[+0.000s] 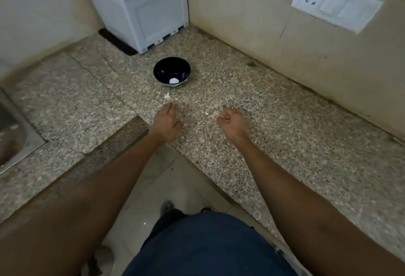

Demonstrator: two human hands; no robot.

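on the counter (241, 83), near edge: left hand (168, 120) open, reaching for clove (167, 96); right hand (230, 120) curled, contents unclear. white piece (173, 81) already in bowl (166, 67), clove pending.

Dim, flat indoor light falls over a speckled bench (252, 91), with the brightest patches on the white box (140, 6) and the wall socket plate (336, 2). Wide-angle distortion bends the wall lines and stretches both forearms at the edges. The frame is soft throughout, perhaps from motion blur.
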